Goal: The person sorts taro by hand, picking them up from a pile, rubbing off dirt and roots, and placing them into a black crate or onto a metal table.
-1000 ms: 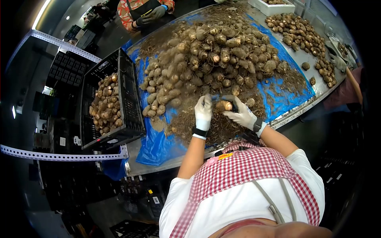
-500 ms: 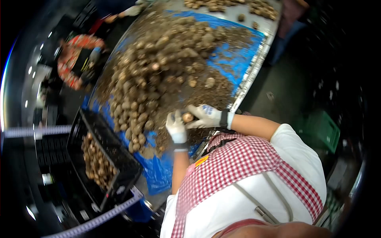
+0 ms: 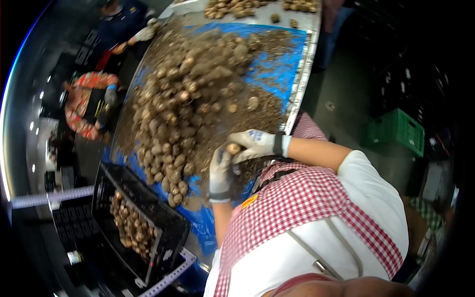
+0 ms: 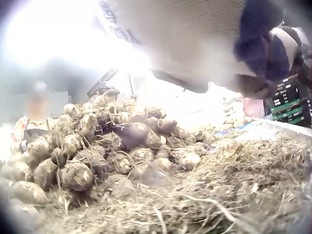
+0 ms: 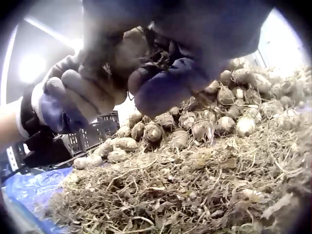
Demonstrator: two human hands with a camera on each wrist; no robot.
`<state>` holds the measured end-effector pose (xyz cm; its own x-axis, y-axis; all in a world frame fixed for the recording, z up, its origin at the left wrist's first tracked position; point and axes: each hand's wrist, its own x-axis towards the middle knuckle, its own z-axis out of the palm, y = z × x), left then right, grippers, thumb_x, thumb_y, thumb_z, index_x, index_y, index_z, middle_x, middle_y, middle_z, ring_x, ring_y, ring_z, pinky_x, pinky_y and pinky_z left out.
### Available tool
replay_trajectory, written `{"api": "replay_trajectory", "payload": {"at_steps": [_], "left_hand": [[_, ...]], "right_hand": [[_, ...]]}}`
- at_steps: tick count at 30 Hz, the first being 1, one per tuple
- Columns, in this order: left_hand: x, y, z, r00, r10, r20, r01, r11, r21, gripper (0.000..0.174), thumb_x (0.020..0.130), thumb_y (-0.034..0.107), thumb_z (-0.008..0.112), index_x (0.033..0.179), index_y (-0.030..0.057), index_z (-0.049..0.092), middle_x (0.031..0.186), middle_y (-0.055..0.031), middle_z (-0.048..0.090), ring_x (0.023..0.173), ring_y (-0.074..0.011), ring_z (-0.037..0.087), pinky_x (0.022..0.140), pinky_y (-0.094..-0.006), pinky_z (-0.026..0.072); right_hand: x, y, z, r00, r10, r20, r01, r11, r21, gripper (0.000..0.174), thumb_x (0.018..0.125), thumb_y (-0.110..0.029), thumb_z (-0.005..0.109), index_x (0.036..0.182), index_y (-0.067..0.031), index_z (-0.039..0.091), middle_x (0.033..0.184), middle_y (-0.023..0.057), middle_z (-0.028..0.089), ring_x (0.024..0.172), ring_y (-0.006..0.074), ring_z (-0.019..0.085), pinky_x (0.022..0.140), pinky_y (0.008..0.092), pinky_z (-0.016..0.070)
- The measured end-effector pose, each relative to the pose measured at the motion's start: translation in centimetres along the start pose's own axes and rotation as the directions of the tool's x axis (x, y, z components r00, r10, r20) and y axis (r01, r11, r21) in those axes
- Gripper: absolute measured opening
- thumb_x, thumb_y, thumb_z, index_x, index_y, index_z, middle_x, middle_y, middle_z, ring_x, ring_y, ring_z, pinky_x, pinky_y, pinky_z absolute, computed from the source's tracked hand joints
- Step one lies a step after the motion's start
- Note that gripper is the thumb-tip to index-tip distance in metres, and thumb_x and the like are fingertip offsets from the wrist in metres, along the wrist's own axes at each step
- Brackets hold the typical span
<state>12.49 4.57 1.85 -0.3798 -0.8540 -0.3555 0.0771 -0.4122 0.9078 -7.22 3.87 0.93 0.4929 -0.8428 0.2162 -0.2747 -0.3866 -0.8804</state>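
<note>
Both hands wear pale gloves with bluish-grey fingers and meet over the near part of the heap. Between them is a small brown taro corm (image 3: pixel 233 148) with a pale end facing up. The right hand (image 3: pixel 255 143) grips it from the right, thumb and fingers round it. From the left, the left hand (image 3: pixel 220 171) holds its other side with curled fingers. In the right wrist view, gloved fingers partly cover the corm (image 5: pixel 131 46) above loose roots. A big pile of taro corms (image 3: pixel 168 106), rooty and soil-covered, lies just beyond the hands.
A black crate (image 3: pixel 170 237) partly filled with corms stands at left. Blue plastic sheeting (image 3: pixel 289 49) covers the table under the pile and root litter (image 5: pixel 195 190). More corms (image 3: pixel 232 9) lie at the far end. Two other people stand along the left side; a green crate (image 3: pixel 396 131) sits right.
The head view has swung to the right, so the table and crate sit differently and a green crate shows. Both hands stay together at the corm, which has turned pale end up.
</note>
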Motion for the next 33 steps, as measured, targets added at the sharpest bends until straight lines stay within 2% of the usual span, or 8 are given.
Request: {"api": "replay_trajectory", "payload": {"at_steps": [12,20,24,26,28,30,32,33], "left_hand": [[-0.4,-0.5,0.4,0.976,0.200,-0.090,-0.200,0.980,0.009,0.034,0.097,0.017,0.050,0.125,-0.0035,0.049,0.089,-0.0076,0.062,0.072,-0.0135,0.061,0.063,-0.0273,0.0539],[1.9,-3.8,0.7,0.902,0.276,-0.332,-0.255,0.961,0.106,0.034,0.096,0.032,0.055,0.113,0.0025,0.056,0.081,0.0005,0.054,0.061,-0.0065,0.050,0.049,-0.0216,0.0404],[1.2,-1.7,1.7,0.893,0.168,-0.416,-0.218,0.973,-0.075,0.033,0.097,0.036,0.053,0.102,0.0034,0.056,0.079,-0.0007,0.054,0.060,-0.0070,0.049,0.050,-0.0228,0.0401],[1.5,-1.4,2.4,0.888,0.182,-0.422,-0.237,0.968,-0.082,0.036,0.098,0.039,0.052,0.100,0.0030,0.056,0.077,-0.0020,0.054,0.059,-0.0088,0.049,0.051,-0.0249,0.0409],[3.4,-3.3,2.7,0.657,0.553,-0.512,-0.374,0.829,0.415,0.037,0.099,0.039,0.049,0.099,0.0021,0.055,0.077,-0.0051,0.056,0.064,-0.0123,0.051,0.057,-0.0283,0.0430],[3.0,-3.3,4.2,0.699,0.405,-0.589,-0.195,0.901,0.388,0.034,0.099,0.033,0.049,0.097,0.0004,0.055,0.081,-0.0085,0.056,0.074,-0.0151,0.052,0.069,-0.0299,0.0438],[3.4,-4.8,3.9,0.542,0.659,-0.521,-0.351,0.741,0.573,0.034,0.097,0.034,0.051,0.097,0.0001,0.055,0.079,-0.0086,0.056,0.073,-0.0145,0.052,0.067,-0.0292,0.0443],[3.0,-4.6,3.8,0.602,0.603,-0.523,-0.323,0.784,0.531,0.034,0.097,0.035,0.050,0.097,0.0007,0.055,0.079,-0.0081,0.057,0.073,-0.0138,0.053,0.066,-0.0284,0.0444]], "right_hand": [[-0.6,-0.1,-0.6,0.910,0.404,0.092,-0.377,0.712,0.593,0.044,0.090,-0.025,0.066,0.124,-0.0027,0.049,0.094,0.0029,0.061,0.072,0.0082,0.058,0.061,0.0241,0.0494],[0.6,2.0,-0.3,0.899,0.409,0.155,-0.433,0.784,0.444,0.043,0.097,-0.034,0.052,0.129,-0.0041,0.049,0.088,0.0013,0.060,0.070,0.0071,0.056,0.059,0.0214,0.0453],[0.8,-0.3,-0.1,0.944,0.263,0.201,-0.315,0.898,0.307,0.032,0.096,-0.021,0.051,0.120,-0.0013,0.052,0.075,0.0021,0.056,0.064,0.0122,0.052,0.057,0.0263,0.0442],[1.1,1.1,1.6,0.996,-0.057,-0.067,0.062,0.994,0.087,0.027,0.096,-0.017,0.049,0.116,0.0011,0.052,0.073,0.0075,0.056,0.061,0.0169,0.052,0.055,0.0277,0.0432],[1.3,0.8,1.9,0.995,0.068,-0.067,-0.063,0.995,0.072,0.023,0.096,-0.016,0.049,0.110,0.0022,0.052,0.070,0.0100,0.054,0.061,0.0180,0.052,0.055,0.0287,0.0428],[2.1,0.8,1.8,0.975,0.183,-0.123,-0.173,0.981,0.085,0.022,0.098,-0.018,0.047,0.099,0.0037,0.051,0.066,0.0108,0.052,0.061,0.0182,0.052,0.056,0.0297,0.0411],[2.5,2.3,2.4,0.970,0.215,-0.117,-0.180,0.951,0.251,0.027,0.099,-0.025,0.046,0.096,0.0018,0.051,0.065,0.0098,0.053,0.055,0.0171,0.053,0.049,0.0286,0.0419],[2.5,1.8,2.2,0.933,0.361,-0.012,-0.327,0.858,0.397,0.029,0.100,-0.027,0.046,0.098,0.0013,0.052,0.065,0.0094,0.054,0.052,0.0164,0.054,0.046,0.0282,0.0423]]}}
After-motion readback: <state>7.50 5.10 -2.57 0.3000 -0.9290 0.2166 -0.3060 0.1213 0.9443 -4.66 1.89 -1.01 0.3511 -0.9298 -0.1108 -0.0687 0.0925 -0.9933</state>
